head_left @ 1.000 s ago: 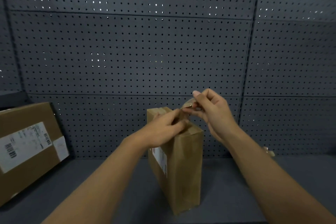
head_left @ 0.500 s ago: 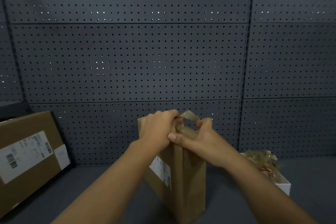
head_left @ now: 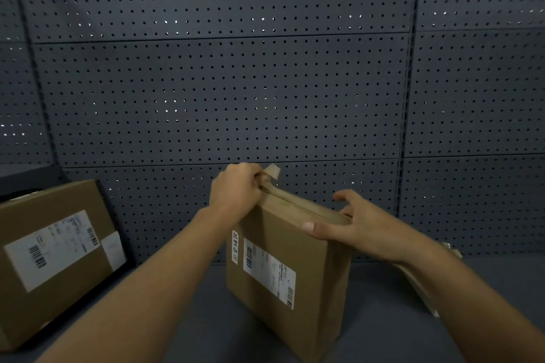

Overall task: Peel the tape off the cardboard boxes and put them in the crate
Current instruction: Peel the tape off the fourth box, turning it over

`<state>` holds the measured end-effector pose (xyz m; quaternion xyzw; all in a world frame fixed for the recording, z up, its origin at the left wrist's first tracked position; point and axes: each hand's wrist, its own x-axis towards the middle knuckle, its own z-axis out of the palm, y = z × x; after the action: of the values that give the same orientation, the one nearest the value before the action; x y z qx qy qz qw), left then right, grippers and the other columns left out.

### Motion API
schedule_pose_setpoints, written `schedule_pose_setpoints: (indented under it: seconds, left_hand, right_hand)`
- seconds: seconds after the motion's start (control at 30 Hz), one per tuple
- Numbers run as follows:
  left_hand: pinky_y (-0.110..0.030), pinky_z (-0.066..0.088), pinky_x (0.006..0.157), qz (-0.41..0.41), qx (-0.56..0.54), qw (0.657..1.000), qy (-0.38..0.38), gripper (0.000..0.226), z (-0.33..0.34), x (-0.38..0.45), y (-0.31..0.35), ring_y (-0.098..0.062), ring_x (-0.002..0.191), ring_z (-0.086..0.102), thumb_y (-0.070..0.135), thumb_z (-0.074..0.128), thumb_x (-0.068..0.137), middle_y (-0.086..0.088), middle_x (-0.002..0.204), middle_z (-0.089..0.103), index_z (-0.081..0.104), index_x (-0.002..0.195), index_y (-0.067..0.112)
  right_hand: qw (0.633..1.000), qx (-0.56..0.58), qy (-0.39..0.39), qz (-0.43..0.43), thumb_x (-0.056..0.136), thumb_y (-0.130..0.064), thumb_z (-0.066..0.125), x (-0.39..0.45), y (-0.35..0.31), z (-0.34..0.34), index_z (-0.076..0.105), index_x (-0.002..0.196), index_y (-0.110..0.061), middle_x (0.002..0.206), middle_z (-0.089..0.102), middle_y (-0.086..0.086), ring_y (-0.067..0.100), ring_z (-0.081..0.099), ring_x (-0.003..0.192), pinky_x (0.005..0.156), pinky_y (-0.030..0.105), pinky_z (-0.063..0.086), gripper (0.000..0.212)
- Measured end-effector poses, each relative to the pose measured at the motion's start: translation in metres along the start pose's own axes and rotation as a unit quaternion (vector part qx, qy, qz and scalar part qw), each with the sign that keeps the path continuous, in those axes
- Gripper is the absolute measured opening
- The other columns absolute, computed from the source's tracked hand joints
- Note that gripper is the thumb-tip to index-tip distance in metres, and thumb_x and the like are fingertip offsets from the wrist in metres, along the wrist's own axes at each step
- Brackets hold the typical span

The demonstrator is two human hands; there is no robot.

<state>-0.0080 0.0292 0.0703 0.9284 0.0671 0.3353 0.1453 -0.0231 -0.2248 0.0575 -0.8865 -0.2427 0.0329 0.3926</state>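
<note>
The cardboard box point(head_left: 283, 259) stands upright on the counter point(head_left: 383, 298). At its far top corner the left hand point(head_left: 236, 194) pinches the lifted tape point(head_left: 272, 171); the right hand point(head_left: 354, 222), fingers spread, braces the near top edge. Best pull low, along the seam, box pinned.

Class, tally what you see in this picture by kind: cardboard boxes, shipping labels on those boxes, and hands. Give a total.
Cardboard boxes: 2, the upright box and the box at the left
Large white shipping labels: 2, one on each
Hands: 2, left hand and right hand
Total: 6
</note>
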Motion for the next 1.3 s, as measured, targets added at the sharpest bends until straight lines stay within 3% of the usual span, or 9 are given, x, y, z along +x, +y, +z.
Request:
schedule_pose_setpoints:
  seconds: [0.13, 0.27, 0.4, 0.5, 0.6, 0.73, 0.97, 1.1, 1.3]
  left_hand:
    - [-0.036, 0.045, 0.071, 0.02, 0.024, 0.999, 0.017, 0.019, 0.002, 0.0, -0.002, -0.024, 0.083, 0.063, 0.028, 0.053, 0.107, 0.002, 0.085, 0.066, 0.071, 0.105, 0.024]
    - [-0.045, 0.051, 0.085, -0.007, -0.015, 0.999, -0.051, 0.028, -0.001, 0.0, -0.009, -0.035, 0.105, 0.064, 0.029, 0.045, 0.109, -0.007, 0.111, 0.067, 0.056, 0.135, 0.029]
    - [-0.043, 0.051, 0.076, -0.025, -0.021, 0.999, -0.042, 0.015, 0.003, -0.003, -0.014, -0.036, 0.088, 0.064, 0.021, 0.046, 0.107, -0.006, 0.088, 0.064, 0.052, 0.094, 0.026]
    - [-0.039, 0.045, 0.069, -0.04, -0.032, 0.999, -0.012, 0.013, 0.009, -0.006, -0.013, -0.035, 0.081, 0.061, 0.018, 0.049, 0.106, -0.005, 0.083, 0.061, 0.05, 0.094, 0.024]
    - [-0.037, 0.038, 0.063, -0.035, -0.039, 0.999, 0.012, 0.014, 0.015, -0.009, -0.006, -0.031, 0.073, 0.057, 0.014, 0.048, 0.104, -0.002, 0.076, 0.057, 0.05, 0.094, 0.022]
    - [-0.037, 0.038, 0.062, -0.066, -0.068, 0.995, 0.043, 0.012, 0.021, -0.012, -0.004, -0.032, 0.073, 0.058, 0.013, 0.047, 0.103, -0.007, 0.081, 0.062, 0.05, 0.095, 0.021]
    - [-0.031, 0.035, 0.055, -0.139, -0.187, 0.971, 0.06, 0.029, 0.017, -0.024, -0.011, -0.014, 0.068, 0.057, 0.02, 0.045, 0.11, 0.007, 0.075, 0.062, 0.068, 0.092, 0.014]
    - [-0.04, 0.061, 0.076, -0.234, -0.44, 0.862, 0.091, 0.023, 0.014, -0.021, -0.033, -0.024, 0.083, 0.076, 0.002, 0.035, 0.109, -0.004, 0.097, 0.064, 0.058, 0.114, 0.005]
    - [-0.043, 0.066, 0.073, -0.31, -0.614, 0.719, 0.101, 0.027, 0.004, -0.016, -0.043, -0.033, 0.084, 0.079, 0.003, 0.027, 0.109, -0.023, 0.112, 0.066, 0.045, 0.129, 0.005]
  right_hand:
    - [1.0, -0.009, -0.007, -0.027, 0.08, -0.068, 0.07, -0.002, 0.001, 0.002, 0.045, 0.145, -0.056, 0.128, 0.057, -0.02, -0.001, 0.06, 0.107, 0.085, 0.021, 0.053, 0.071]
    - [0.992, -0.118, 0.028, -0.031, 0.07, -0.079, 0.047, 0.001, 0.0, 0.005, 0.044, 0.146, -0.056, 0.118, 0.048, -0.022, 0.003, 0.051, 0.113, 0.098, 0.034, 0.049, 0.079]
    - [0.98, -0.185, 0.072, -0.027, 0.086, -0.068, 0.036, 0.003, -0.001, 0.015, 0.044, 0.149, -0.045, 0.132, 0.047, -0.013, 0.015, 0.043, 0.129, 0.108, 0.04, 0.041, 0.068]
    - [0.951, -0.276, 0.126, -0.06, 0.089, -0.055, 0.021, 0.01, 0.005, 0.023, 0.058, 0.139, -0.028, 0.142, 0.049, -0.005, 0.018, 0.033, 0.142, 0.12, 0.041, 0.026, 0.068]
    - [0.938, -0.314, 0.133, -0.056, 0.086, -0.052, 0.018, 0.016, 0.003, 0.019, 0.064, 0.105, -0.022, 0.111, 0.061, -0.004, 0.021, 0.054, 0.114, 0.111, 0.043, 0.038, 0.058]
    - [0.921, -0.371, 0.091, -0.071, 0.094, -0.077, 0.032, 0.02, 0.007, 0.017, 0.039, 0.153, -0.038, 0.14, 0.056, -0.008, 0.022, 0.05, 0.131, 0.108, 0.043, 0.04, 0.07]
    - [0.895, -0.42, 0.111, -0.1, 0.083, -0.09, 0.011, 0.014, 0.017, 0.021, 0.025, 0.159, -0.042, 0.15, 0.046, -0.016, 0.014, 0.043, 0.137, 0.113, 0.037, 0.035, 0.091]
    - [0.899, -0.409, 0.118, -0.105, 0.087, -0.088, 0.021, 0.006, 0.017, 0.024, 0.025, 0.159, -0.043, 0.152, 0.043, -0.017, 0.013, 0.04, 0.14, 0.116, 0.036, 0.032, 0.086]
    - [0.9, -0.406, 0.117, -0.105, 0.088, -0.087, 0.027, 0.003, 0.017, 0.023, 0.025, 0.159, -0.044, 0.151, 0.043, -0.017, 0.013, 0.039, 0.14, 0.117, 0.035, 0.032, 0.084]
